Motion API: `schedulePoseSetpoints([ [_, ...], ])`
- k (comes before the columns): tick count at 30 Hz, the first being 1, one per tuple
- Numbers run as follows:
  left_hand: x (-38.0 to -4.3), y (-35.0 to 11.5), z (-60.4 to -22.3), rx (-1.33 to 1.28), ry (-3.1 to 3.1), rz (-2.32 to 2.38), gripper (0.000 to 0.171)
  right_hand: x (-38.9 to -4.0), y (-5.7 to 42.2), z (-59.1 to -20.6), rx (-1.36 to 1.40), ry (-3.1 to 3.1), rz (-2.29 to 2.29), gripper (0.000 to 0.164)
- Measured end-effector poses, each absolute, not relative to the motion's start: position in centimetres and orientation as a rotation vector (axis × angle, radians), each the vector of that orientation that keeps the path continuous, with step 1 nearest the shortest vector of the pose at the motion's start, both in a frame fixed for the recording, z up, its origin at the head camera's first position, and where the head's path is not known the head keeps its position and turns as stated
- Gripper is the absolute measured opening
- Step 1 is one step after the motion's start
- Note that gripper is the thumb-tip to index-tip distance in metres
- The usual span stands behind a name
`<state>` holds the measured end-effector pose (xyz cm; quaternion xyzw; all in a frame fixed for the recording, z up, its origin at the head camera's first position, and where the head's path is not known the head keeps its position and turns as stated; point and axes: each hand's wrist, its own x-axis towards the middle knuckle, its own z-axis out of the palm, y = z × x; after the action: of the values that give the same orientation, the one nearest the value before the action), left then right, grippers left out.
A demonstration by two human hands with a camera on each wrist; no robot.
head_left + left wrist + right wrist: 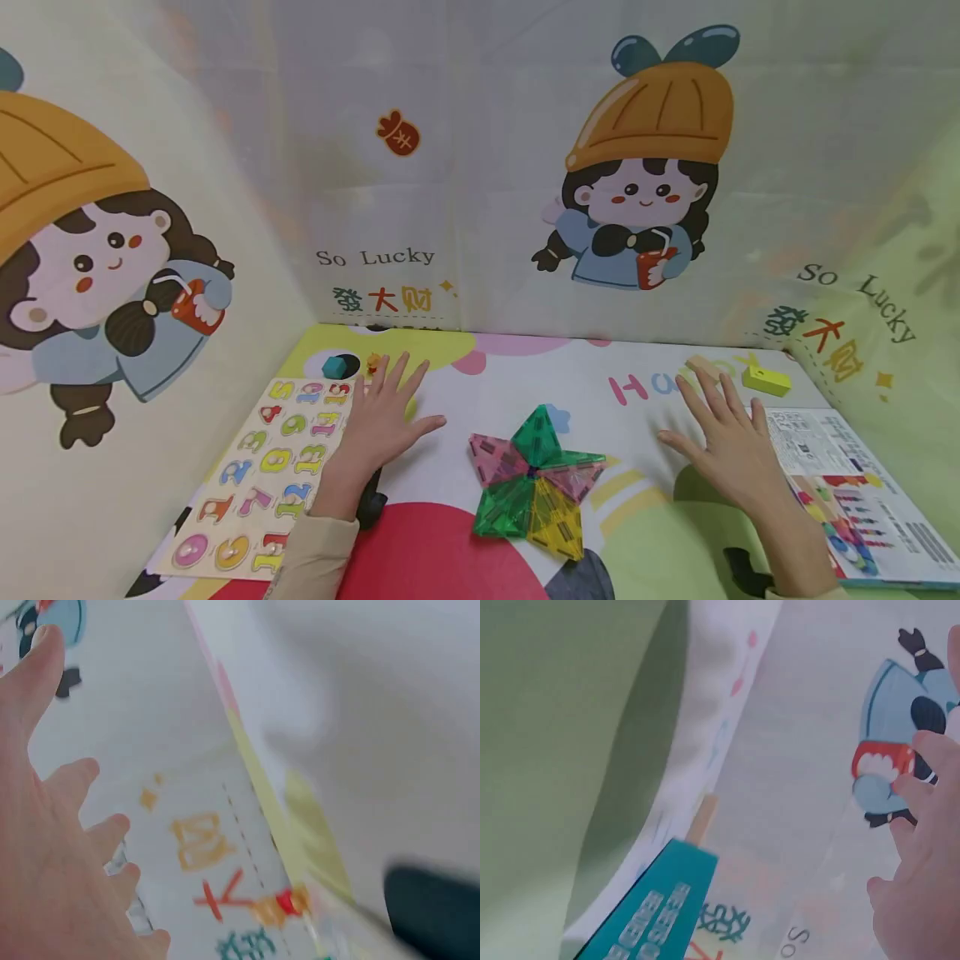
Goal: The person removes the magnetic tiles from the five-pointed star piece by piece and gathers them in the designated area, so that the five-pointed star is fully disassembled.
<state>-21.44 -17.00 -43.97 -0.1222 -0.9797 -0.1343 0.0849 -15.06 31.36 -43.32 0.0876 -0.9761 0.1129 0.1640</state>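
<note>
A flat star of translucent magnetic tiles point(504, 507), in green, pink and yellow, lies on the table between my two hands. To its left, my left hand point(381, 429) is spread with straight fingers and holds nothing, overlapping the right edge of a number puzzle board point(243, 523) in the head view. On the other side my right hand point(729, 450) is also spread and holds nothing, beside a printed flat box point(873, 508). Both wrist views show only the bare left hand point(60, 847) and bare right hand point(926, 862), fingers apart.
Behind the puzzle board sit a teal block point(334, 367) and a small orange figure point(372, 363). A yellow block point(767, 381) and a light wooden piece point(703, 365) lie at the back right. Printed cloth walls point(502, 300) enclose the table's back and sides.
</note>
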Motion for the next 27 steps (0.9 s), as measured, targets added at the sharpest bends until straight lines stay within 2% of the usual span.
schedulePoseSetpoints([
  [8,-21.1,-12.4,-44.3,-0.554,-2.933,-0.344,0.091,-16.1,27.7,-43.1,0.386,-2.796,0.422,0.083],
  [15,-20.5,-8.2,-44.4,-0.829,-2.999,-0.494,0.091,-16.5,24.1,-43.6,0.493,-2.920,0.588,0.075],
  [22,-19.9,-5.4,-44.9,-1.002,-3.015,-0.490,0.087,-16.5,21.3,-44.0,0.565,-3.034,0.752,0.068],
  [25,-19.7,-4.6,-44.8,-1.048,-3.015,-0.433,0.082,-16.6,20.9,-44.0,0.587,-3.092,0.868,0.062],
  [27,-19.6,-4.3,-44.8,-1.055,-3.020,-0.406,0.078,-16.7,20.8,-44.1,0.638,-3.099,0.961,0.052],
])
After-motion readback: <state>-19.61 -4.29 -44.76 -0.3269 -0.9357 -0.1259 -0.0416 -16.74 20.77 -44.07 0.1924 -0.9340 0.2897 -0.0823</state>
